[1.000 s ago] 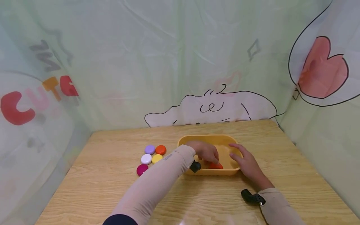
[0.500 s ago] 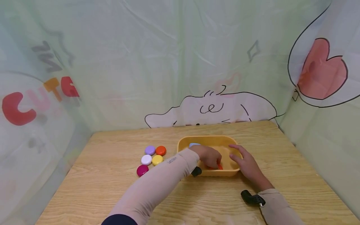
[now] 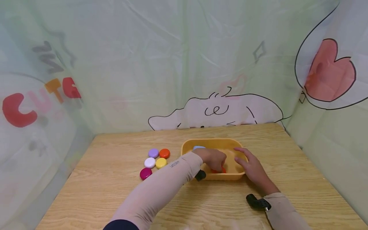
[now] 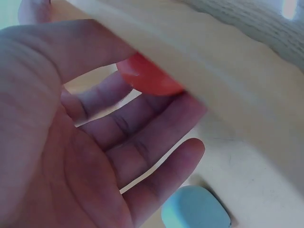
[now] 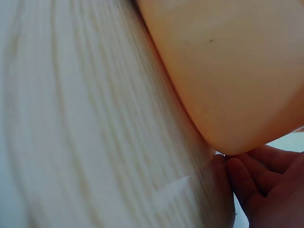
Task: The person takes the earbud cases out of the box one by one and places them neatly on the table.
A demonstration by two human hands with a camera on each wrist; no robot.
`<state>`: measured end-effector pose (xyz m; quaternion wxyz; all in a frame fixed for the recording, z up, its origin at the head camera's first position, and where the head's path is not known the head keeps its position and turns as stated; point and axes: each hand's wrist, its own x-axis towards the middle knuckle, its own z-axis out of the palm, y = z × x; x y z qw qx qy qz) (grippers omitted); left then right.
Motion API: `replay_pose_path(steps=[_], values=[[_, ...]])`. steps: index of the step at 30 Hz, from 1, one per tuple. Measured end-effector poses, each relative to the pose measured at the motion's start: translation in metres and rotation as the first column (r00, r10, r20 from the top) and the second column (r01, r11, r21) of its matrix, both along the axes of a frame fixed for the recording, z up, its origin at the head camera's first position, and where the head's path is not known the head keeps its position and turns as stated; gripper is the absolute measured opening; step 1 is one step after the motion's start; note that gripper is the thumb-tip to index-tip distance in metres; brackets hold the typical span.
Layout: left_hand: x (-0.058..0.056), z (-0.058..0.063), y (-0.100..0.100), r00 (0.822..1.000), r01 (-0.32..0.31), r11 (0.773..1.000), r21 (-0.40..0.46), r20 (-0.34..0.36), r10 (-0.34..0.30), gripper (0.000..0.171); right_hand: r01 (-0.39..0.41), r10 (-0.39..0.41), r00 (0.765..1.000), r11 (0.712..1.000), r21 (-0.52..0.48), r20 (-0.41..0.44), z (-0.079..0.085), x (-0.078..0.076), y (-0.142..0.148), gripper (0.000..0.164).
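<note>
My left hand (image 3: 214, 158) reaches down into a yellow plastic tray (image 3: 212, 176). Its thumb and fingers are curled round a red-orange disc (image 3: 220, 171) near the tray's front wall; in the left wrist view the glossy disc (image 4: 149, 76) sits between thumb and fingers, partly hidden by the tray wall. A light-blue rounded piece (image 3: 199, 147) lies in the tray behind that wrist. At the tray's right end my right hand (image 3: 254, 166) grips the wall, with thumb and index finger over the inside. The right wrist view has other fingers (image 5: 247, 180) against the outer corner.
Left of the tray several glossy discs lie grouped on the wooden table (image 3: 109, 179): lilac (image 3: 153, 153), orange (image 3: 164, 153), white (image 3: 149, 163), yellow (image 3: 161, 163) and magenta (image 3: 145, 173). A printed curtain (image 3: 129, 80) closes in the back and sides.
My left hand has shifted slightly right and toward me inside the tray, its fingers closing round the red-orange disc. The light-blue piece has come into view. My right hand has stayed put.
</note>
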<state>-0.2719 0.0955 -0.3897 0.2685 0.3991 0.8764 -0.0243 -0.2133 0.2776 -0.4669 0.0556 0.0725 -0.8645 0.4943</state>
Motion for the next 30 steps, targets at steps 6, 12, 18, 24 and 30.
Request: replay_pose_path(steps=[6,12,18,24,30], values=[[0.006,0.002,-0.002,1.000,0.007,1.000,0.003,0.021,-0.007,0.033,0.012,-0.012,1.000,1.000,0.006,0.021,0.000,0.000,0.000,0.044],[0.005,-0.001,-0.002,0.999,0.035,0.999,0.028,-0.012,-0.035,0.038,0.013,-0.014,0.999,1.000,0.011,0.030,-0.002,-0.002,0.002,0.044],[0.003,0.000,-0.004,0.999,0.021,0.994,0.104,-0.030,-0.018,0.035,0.014,-0.014,1.000,1.000,0.018,0.022,-0.005,-0.006,0.006,0.044],[0.002,0.004,-0.014,0.993,-0.099,0.961,0.257,0.095,0.076,0.036,0.013,-0.013,1.000,1.000,0.016,0.019,-0.006,-0.005,0.005,0.044],[0.005,0.003,-0.034,0.928,-0.328,0.830,0.452,0.316,0.195,0.033,0.006,-0.006,1.000,1.000,0.014,0.018,-0.005,-0.004,0.004,0.044]])
